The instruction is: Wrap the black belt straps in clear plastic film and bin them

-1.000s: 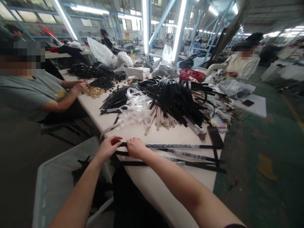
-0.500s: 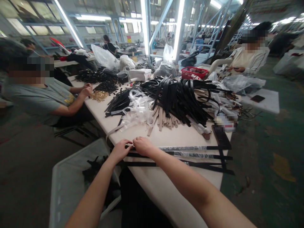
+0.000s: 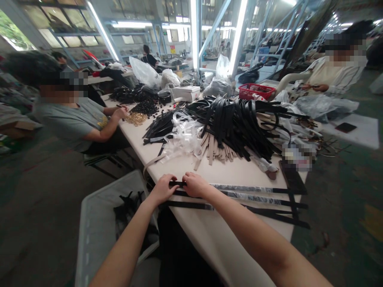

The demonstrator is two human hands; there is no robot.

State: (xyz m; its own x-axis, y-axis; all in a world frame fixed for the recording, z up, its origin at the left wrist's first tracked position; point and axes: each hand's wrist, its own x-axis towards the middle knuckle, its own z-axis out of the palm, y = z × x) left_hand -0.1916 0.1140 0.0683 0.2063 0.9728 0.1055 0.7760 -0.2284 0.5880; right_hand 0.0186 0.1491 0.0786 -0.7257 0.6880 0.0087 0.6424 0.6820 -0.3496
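Several black straps lie side by side along the near edge of the table, partly wrapped in clear film. The far one, a black strap [image 3: 281, 191], has its left end between my hands. My left hand [image 3: 164, 189] pinches that end between thumb and fingers. Just right of it, my right hand [image 3: 194, 184] is closed on the same strap, its fingertips partly hidden. Nearer me lie a second strap [image 3: 271, 201] and a third strap [image 3: 191, 205]. A black crosspiece [image 3: 293, 207] lies over or under their right ends; which one cannot be told.
On the table [image 3: 179, 171] sit a heap of black straps [image 3: 230, 123], white film strips [image 3: 185, 131], gold pieces [image 3: 136, 118] and a red basket [image 3: 256, 91]. A white bin [image 3: 98, 215] stands at lower left. One person [image 3: 72, 119] sits left, another [image 3: 335, 75] at the right.
The view has shifted, so the scene sits further right. My hands have moved slightly apart, and a short black stretch of strap now shows between them.
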